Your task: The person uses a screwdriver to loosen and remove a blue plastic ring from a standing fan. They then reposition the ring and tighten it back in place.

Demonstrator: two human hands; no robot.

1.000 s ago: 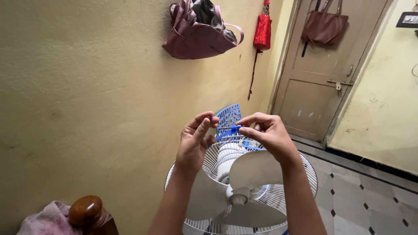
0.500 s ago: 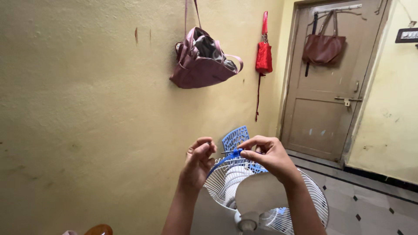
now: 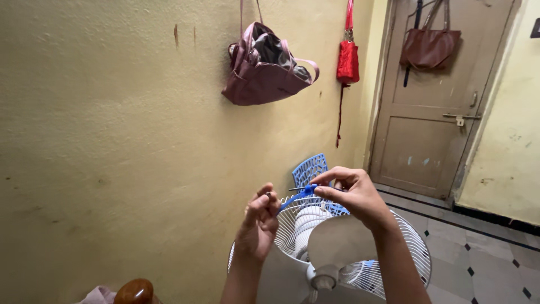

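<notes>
- Blue plastic is what the right hand (image 3: pixel 353 197) holds: a small blue clip (image 3: pixel 304 193) sits between the thumb and the first finger, pressed tight in a pinch.
- That clip is in the middle of the scene, just above the top rim of the white fan guard (image 3: pixel 405 247), and a thin metal pin sticks out beside it.
- Over on the left, the left hand (image 3: pixel 259 225) has its grip pressed together too; thumb and fingertips pinch something very tiny, too small to make out.
- Both hands are up close to each other, with the clip's tip reaching toward the left one.
- Under the hands is the fan, with its pale blades (image 3: pixel 337 247) showing inside the wire guard.
- Behind the right hand, farther off, a blue lacy plastic piece (image 3: pixel 308 169) leans by the yellow wall (image 3: pixel 112 141).
- High on that wall hangs a purple bag (image 3: pixel 264 73), and a red pouch (image 3: pixel 347 59) hangs to its right.
- Far right there is a brown door (image 3: pixel 433 124) with a brown bag (image 3: pixel 430 48) hanging on it.
</notes>
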